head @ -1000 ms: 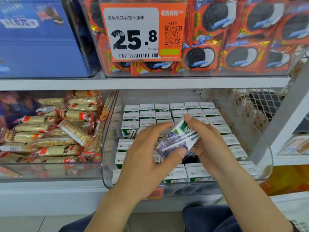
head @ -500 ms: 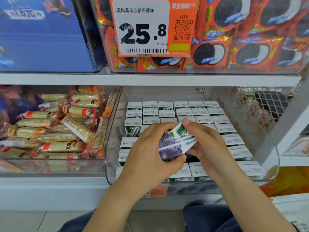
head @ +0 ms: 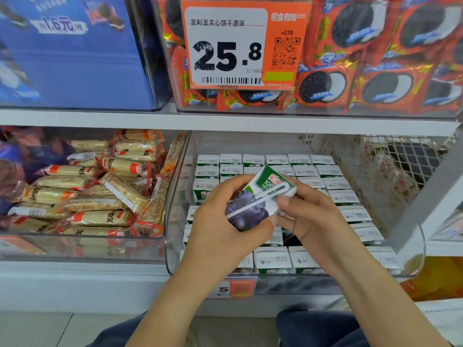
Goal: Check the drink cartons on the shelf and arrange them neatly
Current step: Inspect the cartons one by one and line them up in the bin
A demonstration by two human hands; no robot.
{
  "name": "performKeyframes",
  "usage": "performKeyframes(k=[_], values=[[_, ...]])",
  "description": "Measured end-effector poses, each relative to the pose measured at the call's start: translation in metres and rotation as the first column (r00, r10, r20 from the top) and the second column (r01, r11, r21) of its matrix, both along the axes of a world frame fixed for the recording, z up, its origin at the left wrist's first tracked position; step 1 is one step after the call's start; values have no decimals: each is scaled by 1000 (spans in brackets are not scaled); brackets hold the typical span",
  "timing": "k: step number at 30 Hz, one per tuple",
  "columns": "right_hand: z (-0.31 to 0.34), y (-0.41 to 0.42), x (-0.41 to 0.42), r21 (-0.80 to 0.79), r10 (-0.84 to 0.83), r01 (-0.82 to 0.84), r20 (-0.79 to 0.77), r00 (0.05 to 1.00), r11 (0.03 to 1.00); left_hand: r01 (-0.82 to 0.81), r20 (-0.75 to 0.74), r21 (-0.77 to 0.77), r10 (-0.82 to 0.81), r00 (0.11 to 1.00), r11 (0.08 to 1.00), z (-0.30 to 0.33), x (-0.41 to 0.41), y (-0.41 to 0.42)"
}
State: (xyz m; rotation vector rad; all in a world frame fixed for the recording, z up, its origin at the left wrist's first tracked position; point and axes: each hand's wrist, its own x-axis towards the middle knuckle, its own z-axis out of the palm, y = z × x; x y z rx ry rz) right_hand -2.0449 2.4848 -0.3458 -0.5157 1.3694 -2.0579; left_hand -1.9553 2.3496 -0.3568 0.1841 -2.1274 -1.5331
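Two hands hold one blueberry juice carton (head: 260,199), tilted, above the clear bin (head: 172,221) on the lower shelf. Your left hand (head: 225,229) curls round its lower, purple end from the left, thumb near the bottom corner. Your right hand (head: 318,221) pinches the right side, thumb lying by the wrapped straw (head: 258,200) that runs slantwise across the face turned up to you.

Below and beyond your hands the rest of the cartons (head: 313,181) stand upright in rows, tops showing. Just under your right hand there is a dark gap in the rows, and judging by that, it is likely the slot this carton belongs in.

Expect the carton to be light but not weightless, if it is full. Its card walls are stiff at the edges and corners, softer across the broad faces, so a hard squeeze there may dent it. The printed skin looks smooth and a little slick. Take it by the two narrow sides, near the top, fingers clear of the straw, which could peel off if rubbed. Turn it upright, green end up, before lowering it between its neighbours.

To the left of your left hand, a second bin holds wrapped snack bars (head: 100,196).
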Motion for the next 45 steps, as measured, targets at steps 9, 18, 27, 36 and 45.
performKeyframes(k=[9,18,27,36,45], values=[[2,-1,2,-10,-19,19,-66,998,1000,114,-47,248,-106,993,962,7,0,-3],[1,0,4,37,-74,80,-148,986,996,164,-37,364,-162,986,917,8,2,-5],[0,-1,6,11,-96,100,-188,977,995,264,-38,367,-269,962,892,9,-1,-2],[-6,-8,0,159,-378,415,-221,899,896,-49,14,-284,55,998,957,-8,-3,7],[-5,-3,-4,127,-278,323,-284,918,938,-162,-57,-145,155,986,976,-12,-3,3]])
